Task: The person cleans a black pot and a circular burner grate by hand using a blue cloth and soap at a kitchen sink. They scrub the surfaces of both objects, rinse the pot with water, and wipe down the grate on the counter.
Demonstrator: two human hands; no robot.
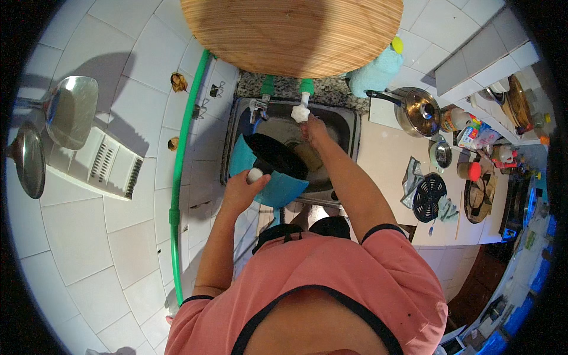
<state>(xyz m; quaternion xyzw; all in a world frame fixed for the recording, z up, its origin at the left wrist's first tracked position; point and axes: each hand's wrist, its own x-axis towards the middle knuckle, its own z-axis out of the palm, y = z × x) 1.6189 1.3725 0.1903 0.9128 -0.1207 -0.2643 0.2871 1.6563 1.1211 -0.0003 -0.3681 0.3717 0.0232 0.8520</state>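
A blue pot (277, 188) with a dark interior is tilted over the metal sink (357, 133). My left hand (239, 191) grips its handle (254, 175), whose pale rounded end shows beside the thumb. At the far side of the sink, my right hand (314, 131) is at the lower edge of a white star-shaped tap fitting (301, 113). Its fingers are partly hidden, so their grip is unclear. Left of that fitting is a metal tap (258, 108) with a green connector. Something yellowish (309, 157) lies in the basin behind the pot.
A large round wooden board (293, 35) overhangs the sink's back. A light-blue cloth-like item (377, 75) sits beside it. On the right counter stand a lidded pan (419, 113), a black slotted disc (429, 197) and a red-lidded jar (469, 171). A green pipe (177, 177) runs along the left wall.
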